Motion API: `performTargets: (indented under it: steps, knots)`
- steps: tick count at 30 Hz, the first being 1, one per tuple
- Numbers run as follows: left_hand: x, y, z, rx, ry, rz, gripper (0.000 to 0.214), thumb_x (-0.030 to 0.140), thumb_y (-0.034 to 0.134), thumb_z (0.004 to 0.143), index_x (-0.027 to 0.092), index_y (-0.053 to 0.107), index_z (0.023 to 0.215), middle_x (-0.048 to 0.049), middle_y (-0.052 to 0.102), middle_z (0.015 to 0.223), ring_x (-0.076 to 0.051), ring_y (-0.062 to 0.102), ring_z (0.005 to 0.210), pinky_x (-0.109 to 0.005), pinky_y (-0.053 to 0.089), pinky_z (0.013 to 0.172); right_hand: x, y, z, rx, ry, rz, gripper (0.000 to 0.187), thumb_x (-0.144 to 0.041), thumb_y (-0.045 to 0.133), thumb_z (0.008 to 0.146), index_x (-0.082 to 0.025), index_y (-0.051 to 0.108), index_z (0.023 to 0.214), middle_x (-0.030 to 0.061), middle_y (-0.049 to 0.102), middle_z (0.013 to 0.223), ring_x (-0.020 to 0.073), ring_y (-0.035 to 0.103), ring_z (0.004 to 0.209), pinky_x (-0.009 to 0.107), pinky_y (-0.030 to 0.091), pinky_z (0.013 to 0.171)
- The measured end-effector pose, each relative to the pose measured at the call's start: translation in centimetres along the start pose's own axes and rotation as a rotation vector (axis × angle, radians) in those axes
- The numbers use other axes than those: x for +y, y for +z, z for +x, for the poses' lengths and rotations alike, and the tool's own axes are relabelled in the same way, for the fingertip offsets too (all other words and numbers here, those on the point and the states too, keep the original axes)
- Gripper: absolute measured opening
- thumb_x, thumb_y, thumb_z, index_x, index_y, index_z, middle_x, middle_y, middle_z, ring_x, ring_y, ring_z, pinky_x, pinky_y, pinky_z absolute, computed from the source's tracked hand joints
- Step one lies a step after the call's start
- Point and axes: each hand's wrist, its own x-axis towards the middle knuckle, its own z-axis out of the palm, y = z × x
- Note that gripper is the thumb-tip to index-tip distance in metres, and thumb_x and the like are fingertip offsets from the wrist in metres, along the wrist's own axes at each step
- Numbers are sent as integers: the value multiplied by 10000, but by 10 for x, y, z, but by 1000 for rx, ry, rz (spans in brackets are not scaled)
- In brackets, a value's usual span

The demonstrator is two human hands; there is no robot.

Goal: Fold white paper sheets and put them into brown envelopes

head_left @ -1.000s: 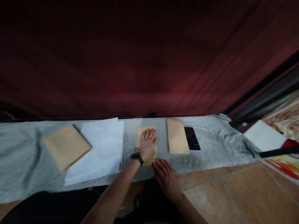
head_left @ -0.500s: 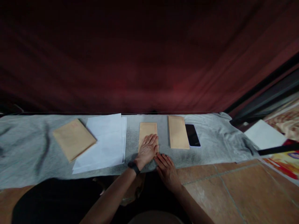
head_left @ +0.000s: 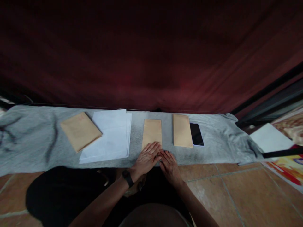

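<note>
A tan paper envelope (head_left: pixel 152 130) lies upright in front of me on a grey cloth. My left hand (head_left: pixel 148 157), with a dark band at the wrist, rests flat on its near end, fingers stretched out. Close beside it, my right hand (head_left: pixel 169 165) lies flat at the envelope's near right corner, its fingertips next to the left thumb. Both palms face down and neither hand grips anything. The envelope's near edge is hidden under the hands.
To the left, more tan envelopes (head_left: pixel 80 130) overlap white paper sheets (head_left: pixel 110 138). On the right, another stack of tan envelopes (head_left: pixel 182 130) lies against a dark-screened phone (head_left: pixel 196 135). The grey cloth (head_left: pixel 220 142) ends at the tiled floor; a dark red curtain (head_left: pixel 151 69) hangs behind.
My left hand has slid down the envelope toward its near end, baring more of its face. My right hand stays near the corner. The view has shifted slightly.
</note>
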Motion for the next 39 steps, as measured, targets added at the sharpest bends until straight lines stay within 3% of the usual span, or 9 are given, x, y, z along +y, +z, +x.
performTargets:
  steps: [5,10,19,25,39]
  knots:
    - [6,-3,-25,-5,12,16,618,501,389,1017,198,305,1549,-91,369,1598,-190,291,1494,-403,229,1237,0,1,-1,5,-8,-16,546,-197,430,1002,-199,350,1542,88,472,1524,228,402,1437,488,342,1194]
    - [13,-5,-40,-19,3,70,668,502,408,1009,161,256,1562,-122,320,1616,-219,241,1512,-428,218,1243,-4,-3,0,-22,9,-19,516,-219,397,1018,-175,371,1531,95,480,1517,230,410,1432,494,318,1205]
    - [20,0,-41,-30,-28,121,671,421,443,988,97,267,1549,-168,305,1613,-259,222,1515,-462,189,1251,-29,-1,9,-67,37,-21,552,-296,339,1043,-136,274,1567,120,435,1546,232,383,1448,489,282,1219]
    - [24,-3,-42,-53,-40,109,702,425,457,978,73,256,1550,-185,289,1616,-280,177,1523,-471,183,1255,-30,5,2,-36,32,-75,600,-319,375,1041,-128,210,1586,144,381,1573,271,348,1465,511,272,1214]
    - [18,-10,-62,-52,-109,132,797,494,524,962,39,225,1544,-228,239,1618,-292,124,1526,-462,191,1255,-20,-2,-5,0,70,-112,524,-274,353,1045,-146,326,1552,136,439,1538,272,391,1440,532,208,1218]
